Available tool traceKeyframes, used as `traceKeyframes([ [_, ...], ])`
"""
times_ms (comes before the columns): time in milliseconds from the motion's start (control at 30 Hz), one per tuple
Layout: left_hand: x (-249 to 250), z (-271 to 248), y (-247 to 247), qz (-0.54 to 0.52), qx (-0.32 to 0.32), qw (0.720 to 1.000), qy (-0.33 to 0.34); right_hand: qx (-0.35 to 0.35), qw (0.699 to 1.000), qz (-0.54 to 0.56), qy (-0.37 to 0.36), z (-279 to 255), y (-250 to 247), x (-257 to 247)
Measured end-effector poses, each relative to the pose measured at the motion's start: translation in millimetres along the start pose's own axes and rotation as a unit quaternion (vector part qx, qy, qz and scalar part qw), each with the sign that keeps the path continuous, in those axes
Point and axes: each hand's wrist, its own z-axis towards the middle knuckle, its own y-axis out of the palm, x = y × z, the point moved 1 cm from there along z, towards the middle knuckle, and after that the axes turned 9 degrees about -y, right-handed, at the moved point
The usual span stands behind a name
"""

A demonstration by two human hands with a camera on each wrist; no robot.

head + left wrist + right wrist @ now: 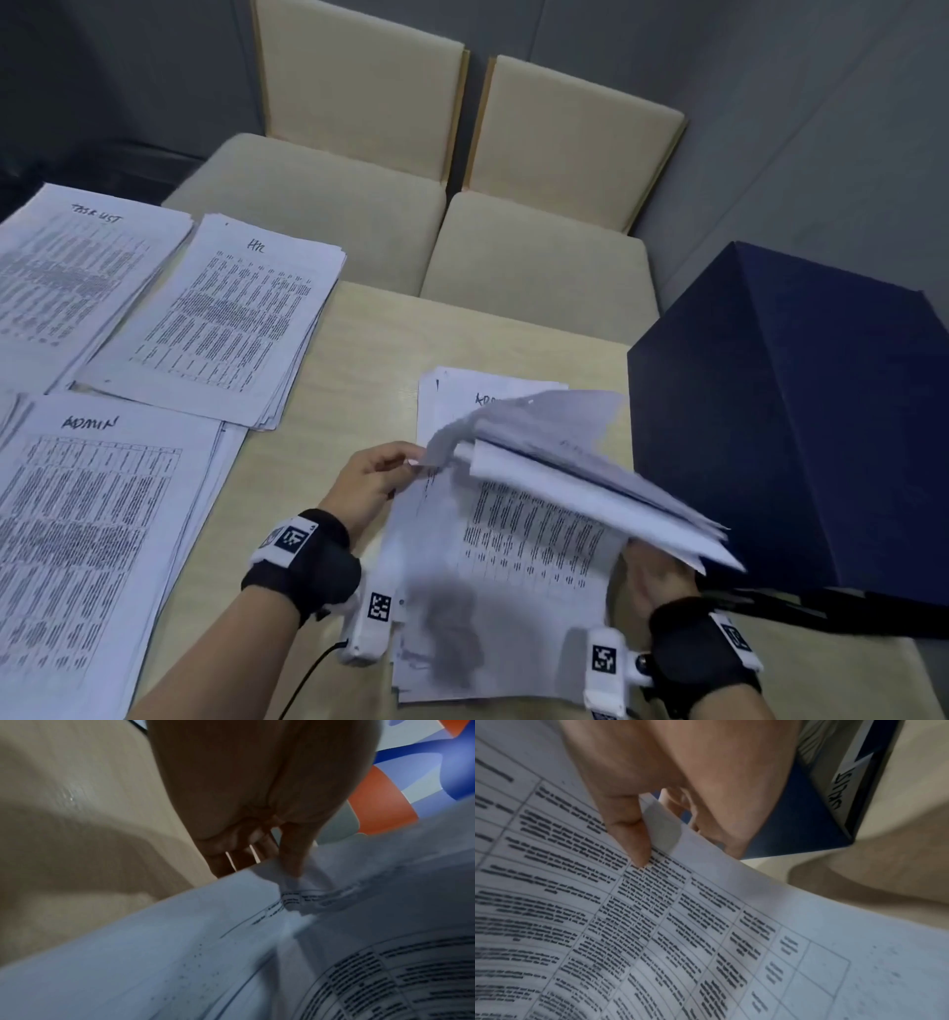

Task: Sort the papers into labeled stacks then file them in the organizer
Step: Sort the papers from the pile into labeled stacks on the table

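A loose pile of printed papers (493, 580) lies on the table in front of me. Both hands lift a bundle of sheets (590, 478) off it. My left hand (411, 457) pinches the bundle's left corner between thumb and fingers; the left wrist view shows this left hand (270, 852) up close. My right hand (660, 565) grips the bundle's right edge, its thumb (631, 841) on a printed table. At the left lie labelled stacks: "TASK LIST" (77, 277), "HR" (221, 318) and "ADMIN" (87, 539). The dark blue organizer (801, 437) stands at the right.
Two beige chairs (369, 216) are pushed up to the table's far edge. Bare table (359, 370) shows between the stacks and the pile. A handwritten label (844, 785) sits on the organizer's front. A cable (303, 683) runs from my left wrist.
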Motion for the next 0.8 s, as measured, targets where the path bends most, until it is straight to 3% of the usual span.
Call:
traceKeyframes([
  [133,-3,-3,4,-0.006,-0.068,0.996,-0.049,-0.014,1.000,-0.001,0.011,6,2,18],
  [233,-1,0,15,0.089,-0.122,0.986,-0.068,-0.030,0.999,-0.002,0.013,0,5,18],
  [300,3,3,25,0.171,-0.107,0.978,-0.044,-0.026,1.000,-0.011,0.006,1,3,20],
  [333,5,6,29,0.230,-0.052,0.971,-0.026,-0.022,1.000,-0.007,-0.010,1,3,20],
  [367,8,10,30,0.296,0.046,0.954,-0.016,-0.018,1.000,0.006,-0.022,1,1,21],
  [433,14,15,26,0.391,0.265,0.881,-0.037,-0.015,0.998,0.041,-0.035,2,-1,21],
  [467,15,15,27,0.412,0.314,0.854,-0.047,-0.022,0.997,0.066,-0.029,3,-4,24],
  [533,11,17,35,0.453,0.300,0.839,-0.032,-0.042,0.993,0.106,-0.030,1,-6,24],
  [600,5,21,47,0.509,0.238,0.827,-0.004,-0.030,0.993,0.111,-0.020,3,-4,24],
  [667,-1,25,55,0.590,0.188,0.785,-0.015,-0.029,0.993,0.109,-0.014,3,0,22],
  [733,-4,31,59,0.647,0.179,0.740,-0.035,-0.018,0.993,0.115,-0.002,3,2,23],
  [800,-5,34,62,0.634,0.188,0.748,-0.059,-0.013,0.993,0.117,0.015,-1,3,20],
])
